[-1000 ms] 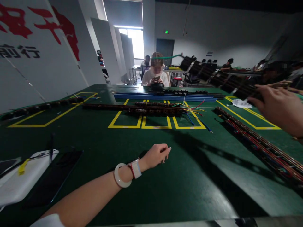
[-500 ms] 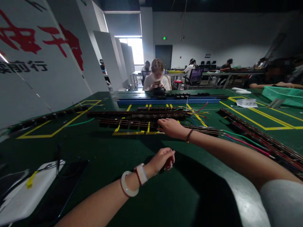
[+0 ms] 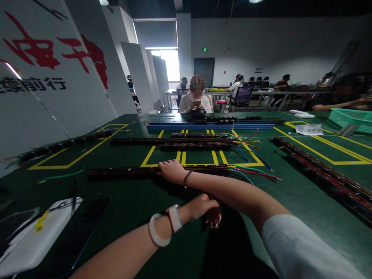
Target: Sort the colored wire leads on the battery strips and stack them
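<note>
My right hand [image 3: 172,171] is closed over the middle of a long dark wired strip [image 3: 116,171], which lies level just on my side of the yellow tape. Green, red and blue wires [image 3: 252,172] come out of its right end, and a green wire [image 3: 62,176] reaches out from the left. My left hand [image 3: 200,207], with a white bangle and a woven-band watch at the wrist, hangs loosely curled above the table, near my right forearm. Its fingers are partly shadowed and nothing shows in them.
More dark wired strips [image 3: 197,146] lie beyond, inside the yellow tape outlines. Another bundle [image 3: 325,174] slants along the right, and one [image 3: 66,145] lies far left. A blue rail [image 3: 212,126] crosses the back. A phone [image 3: 78,232], white case [image 3: 43,236] and green basket [image 3: 351,118] are around. Someone sits opposite.
My right hand has drawn the dark strip toward me and to the left, off the taped area. My left hand has dropped slightly and now sits partly by the right forearm.
</note>
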A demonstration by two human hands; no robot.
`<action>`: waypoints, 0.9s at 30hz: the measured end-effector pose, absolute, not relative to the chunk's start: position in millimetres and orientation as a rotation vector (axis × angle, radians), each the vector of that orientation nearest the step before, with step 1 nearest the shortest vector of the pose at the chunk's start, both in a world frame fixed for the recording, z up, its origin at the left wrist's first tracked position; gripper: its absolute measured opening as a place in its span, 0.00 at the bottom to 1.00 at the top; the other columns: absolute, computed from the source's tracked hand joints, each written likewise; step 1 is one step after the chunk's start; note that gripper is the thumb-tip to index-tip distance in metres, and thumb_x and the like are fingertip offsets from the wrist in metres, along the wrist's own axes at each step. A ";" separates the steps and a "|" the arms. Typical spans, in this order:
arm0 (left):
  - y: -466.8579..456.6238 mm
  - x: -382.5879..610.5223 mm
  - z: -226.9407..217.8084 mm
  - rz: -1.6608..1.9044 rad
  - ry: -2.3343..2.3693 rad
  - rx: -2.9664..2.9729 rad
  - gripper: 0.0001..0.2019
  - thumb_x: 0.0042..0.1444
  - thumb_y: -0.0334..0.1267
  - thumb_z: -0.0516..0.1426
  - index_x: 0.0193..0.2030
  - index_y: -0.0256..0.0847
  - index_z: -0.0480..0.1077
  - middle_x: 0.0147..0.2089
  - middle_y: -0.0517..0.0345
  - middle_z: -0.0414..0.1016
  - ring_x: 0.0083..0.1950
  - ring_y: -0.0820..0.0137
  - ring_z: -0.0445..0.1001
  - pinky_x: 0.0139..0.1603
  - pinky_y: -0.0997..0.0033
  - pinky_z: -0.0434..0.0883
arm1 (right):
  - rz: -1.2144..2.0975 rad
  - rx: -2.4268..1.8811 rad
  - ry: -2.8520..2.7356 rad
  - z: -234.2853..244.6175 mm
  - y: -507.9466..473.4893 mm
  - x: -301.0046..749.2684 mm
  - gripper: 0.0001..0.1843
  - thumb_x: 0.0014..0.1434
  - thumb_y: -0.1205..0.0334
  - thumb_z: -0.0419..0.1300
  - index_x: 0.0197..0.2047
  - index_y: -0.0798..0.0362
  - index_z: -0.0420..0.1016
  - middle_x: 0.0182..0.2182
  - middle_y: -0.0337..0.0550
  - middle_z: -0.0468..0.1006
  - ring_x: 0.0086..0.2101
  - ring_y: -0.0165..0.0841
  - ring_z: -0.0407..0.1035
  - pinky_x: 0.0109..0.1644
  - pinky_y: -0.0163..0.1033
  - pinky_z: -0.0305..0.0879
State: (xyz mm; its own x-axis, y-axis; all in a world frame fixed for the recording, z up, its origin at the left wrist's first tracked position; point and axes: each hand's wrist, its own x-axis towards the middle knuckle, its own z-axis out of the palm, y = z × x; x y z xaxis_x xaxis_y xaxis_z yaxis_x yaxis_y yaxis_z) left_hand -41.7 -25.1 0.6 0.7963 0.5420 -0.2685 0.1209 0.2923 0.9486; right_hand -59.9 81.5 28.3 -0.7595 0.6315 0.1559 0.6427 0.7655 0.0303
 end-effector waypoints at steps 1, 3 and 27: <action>-25.0 -41.8 0.4 0.300 0.629 1.265 0.18 0.51 0.47 0.50 0.20 0.35 0.68 0.18 0.56 0.69 0.18 0.75 0.66 0.18 0.75 0.55 | -0.115 -1.009 -2.817 30.2 82.3 -59.4 0.19 0.67 0.50 0.45 0.51 0.56 0.62 0.46 0.53 0.75 0.44 0.43 0.70 0.44 0.45 0.62; -23.8 -42.2 0.5 0.280 0.637 1.269 0.20 0.52 0.49 0.50 0.20 0.35 0.69 0.18 0.56 0.69 0.18 0.75 0.67 0.18 0.76 0.55 | -0.116 -0.973 -2.804 38.2 83.0 -49.7 0.20 0.66 0.49 0.46 0.53 0.55 0.62 0.48 0.52 0.73 0.46 0.42 0.69 0.46 0.45 0.61; -22.2 -44.5 19.6 0.278 0.621 1.281 0.18 0.59 0.49 0.51 0.28 0.35 0.67 0.24 0.61 0.69 0.23 0.76 0.68 0.27 0.74 0.63 | 0.752 -1.689 -2.691 44.5 71.1 219.3 0.18 0.59 0.49 0.54 0.32 0.57 0.72 0.25 0.44 0.74 0.23 0.29 0.64 0.26 0.33 0.54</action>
State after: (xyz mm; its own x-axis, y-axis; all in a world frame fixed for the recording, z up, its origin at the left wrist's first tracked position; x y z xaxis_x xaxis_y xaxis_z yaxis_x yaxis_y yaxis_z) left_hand -44.5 -22.2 19.6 0.8063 0.5233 -0.2758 0.1422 0.2810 0.9491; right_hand 219.3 71.1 44.5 -0.4591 0.8211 -0.3392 0.8780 0.3610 -0.3144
